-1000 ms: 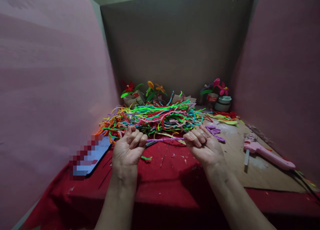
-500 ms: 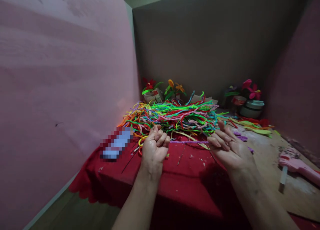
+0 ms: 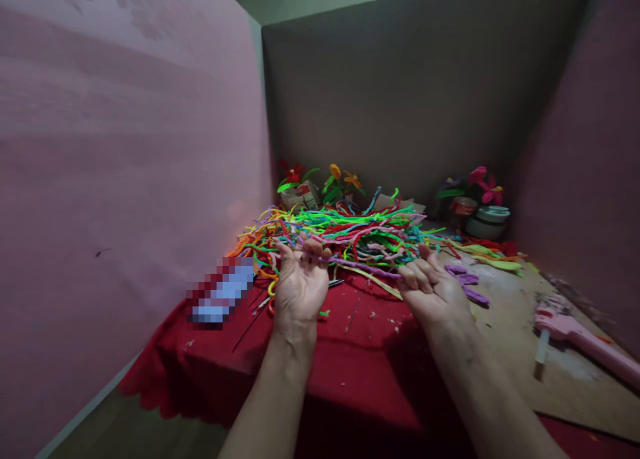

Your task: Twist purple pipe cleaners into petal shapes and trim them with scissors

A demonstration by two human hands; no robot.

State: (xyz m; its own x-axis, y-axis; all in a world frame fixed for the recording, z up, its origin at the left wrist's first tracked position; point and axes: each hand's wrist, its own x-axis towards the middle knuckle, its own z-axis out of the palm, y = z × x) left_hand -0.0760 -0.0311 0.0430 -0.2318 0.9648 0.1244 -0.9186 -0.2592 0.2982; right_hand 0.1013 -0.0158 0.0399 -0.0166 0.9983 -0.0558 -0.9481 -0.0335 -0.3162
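Observation:
A purple pipe cleaner [image 3: 364,267] stretches between my two hands above the red cloth, sloping slightly down to the right. My left hand [image 3: 303,286] has its palm turned up, with loosely curled fingers holding one end. The other end is gripped in the bent fingers of my right hand [image 3: 434,289]. Just behind both hands lies a large heap of many-coloured pipe cleaners [image 3: 350,229]. Scissors [image 3: 271,288] with yellow and red handles lie partly hidden behind my left hand. Purple looped petal shapes [image 3: 467,282] rest beside my right hand.
A pink glue gun [image 3: 565,329] lies on a brown board [image 3: 510,352] at the right. Pipe-cleaner flowers [image 3: 340,177] stand at the back, near a lidded jar [image 3: 487,220]. Red cloth [image 3: 360,366] covers the table front. Pink walls [image 3: 125,179] close in the sides.
My left hand has loosened from a fist, its palm now more open. My right hand's fingers have curled in tighter. The pipe cleaner now slants instead of running level, and the view has shifted slightly.

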